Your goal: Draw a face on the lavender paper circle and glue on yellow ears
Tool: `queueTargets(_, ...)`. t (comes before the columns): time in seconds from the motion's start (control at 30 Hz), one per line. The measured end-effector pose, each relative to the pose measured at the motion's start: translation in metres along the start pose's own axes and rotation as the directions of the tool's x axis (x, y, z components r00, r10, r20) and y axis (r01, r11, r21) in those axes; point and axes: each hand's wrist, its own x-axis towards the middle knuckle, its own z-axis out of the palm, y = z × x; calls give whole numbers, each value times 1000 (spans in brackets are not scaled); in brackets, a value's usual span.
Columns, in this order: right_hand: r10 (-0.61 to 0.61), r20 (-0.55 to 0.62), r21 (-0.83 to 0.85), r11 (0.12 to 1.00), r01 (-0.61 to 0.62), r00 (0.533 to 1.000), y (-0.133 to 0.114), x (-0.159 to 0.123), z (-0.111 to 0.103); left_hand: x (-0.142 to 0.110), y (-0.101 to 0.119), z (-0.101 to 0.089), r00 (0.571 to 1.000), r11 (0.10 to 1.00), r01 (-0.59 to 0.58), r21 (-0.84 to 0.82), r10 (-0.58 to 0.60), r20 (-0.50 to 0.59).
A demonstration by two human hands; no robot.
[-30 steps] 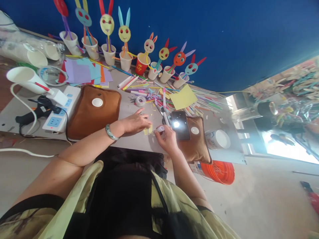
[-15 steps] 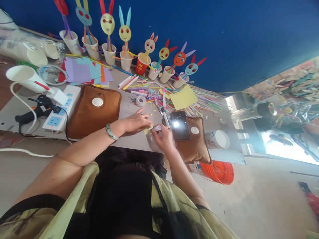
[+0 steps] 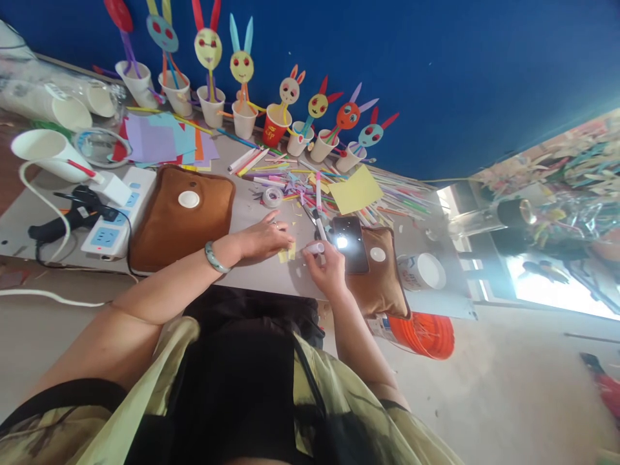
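My left hand lies on the grey table with its fingertips pressing a small yellow paper piece flat. A green bangle sits on that wrist. Just right of the paper, my right hand is closed round a small white glue stick, whose tip points at the paper. A black phone with a bright glare lies right behind that hand, on a brown pad.
A larger brown pad lies left of my hands, beside a white power strip and a black glue gun. Paper-cup rabbit figures line the blue wall. Coloured strips, a tape roll, yellow sheet, orange bucket.
My right hand slid the glue stick left to the yellow paper, then drew it back a little to the right. My left hand stays on the paper.
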Motion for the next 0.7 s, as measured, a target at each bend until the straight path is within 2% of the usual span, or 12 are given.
queueTargets(0.07, 0, 1, 2, 1000, 0, 1000, 0, 0, 2, 0, 0, 0, 1000, 1000, -2, -5, 2, -6)
queueTargets(0.2, -30, 74, -12, 999, 31, 997, -2, 0, 3, 0, 0, -1, 1000, 1000, -1, -17, 0, -6)
queueTargets(0.33, -30, 35, -23, 999, 30, 999, -4, 1, 4, 0, 0, -1, 1000, 999, 7, -43, -7, -15)
queueTargets(0.5, -18, 99, -29, 999, 21, 995, -6, 2, 4, 0, 0, 0, 1000, 999, 5, -43, -5, -12)
queueTargets(0.7, -84, 121, 9, 996, 84, 989, -18, -3, 11, 0, 0, 0, 1000, 999, -3, -35, 3, -12)
